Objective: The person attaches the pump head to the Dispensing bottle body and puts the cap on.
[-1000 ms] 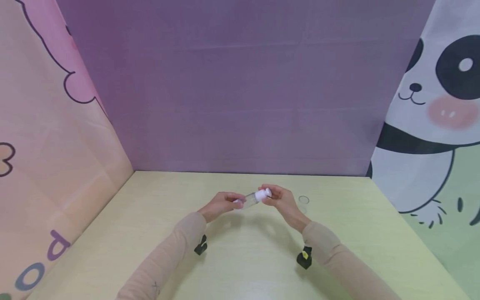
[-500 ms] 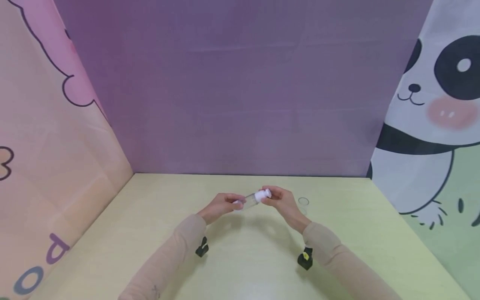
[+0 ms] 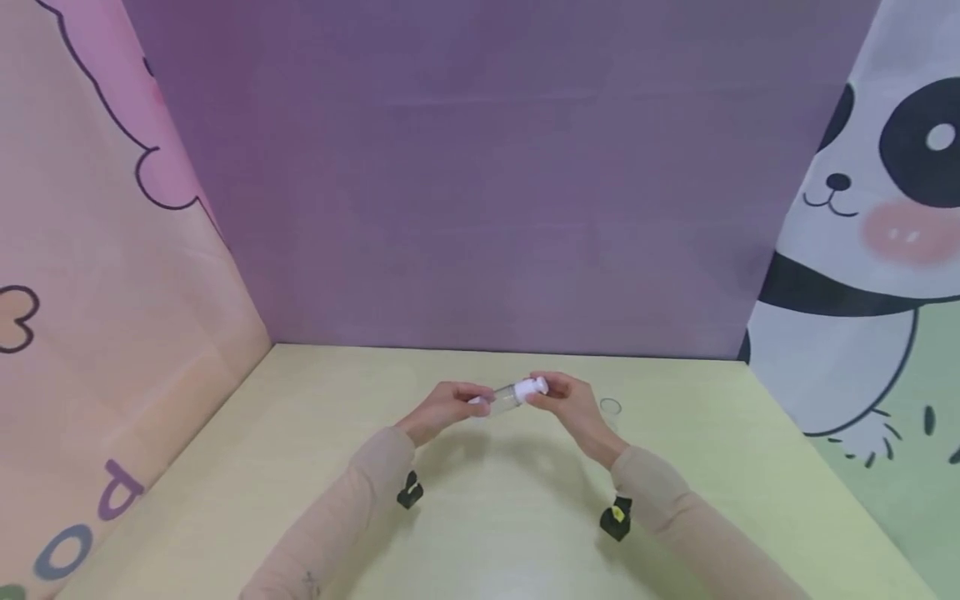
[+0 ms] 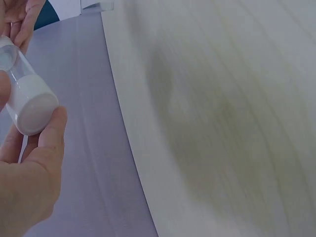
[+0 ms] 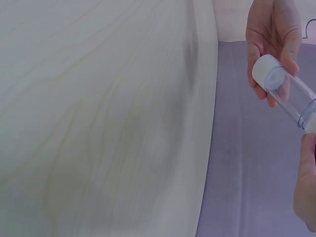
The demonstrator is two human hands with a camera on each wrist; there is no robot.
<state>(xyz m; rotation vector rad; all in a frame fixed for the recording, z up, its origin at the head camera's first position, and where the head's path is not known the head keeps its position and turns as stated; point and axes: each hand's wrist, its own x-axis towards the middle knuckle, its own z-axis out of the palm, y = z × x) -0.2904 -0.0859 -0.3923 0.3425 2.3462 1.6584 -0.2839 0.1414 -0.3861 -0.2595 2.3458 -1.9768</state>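
A small clear bottle (image 3: 504, 399) with a white pump-like top (image 3: 529, 388) is held above the table, tilted with the top end up to the right. My left hand (image 3: 444, 408) grips its white base (image 4: 37, 106) between thumb and fingers. At the other end, my right hand (image 3: 573, 407) pinches the white top, partly covering it. The see-through body (image 5: 295, 98) shows between both hands in the right wrist view, and no coloured contents are visible in it. Just right of my right hand, a clear round piece with a thin dark rim (image 3: 611, 406) lies on the table.
The pale wooden table (image 3: 337, 375) ends at a purple backdrop (image 3: 480, 183). Printed side panels stand left and right, the right one with a panda (image 3: 832, 350). Black wrist devices (image 3: 617, 518) hang under both sleeves.
The head view shifts slightly. Both hands keep their grips on the bottle, and its tilt stays about the same.
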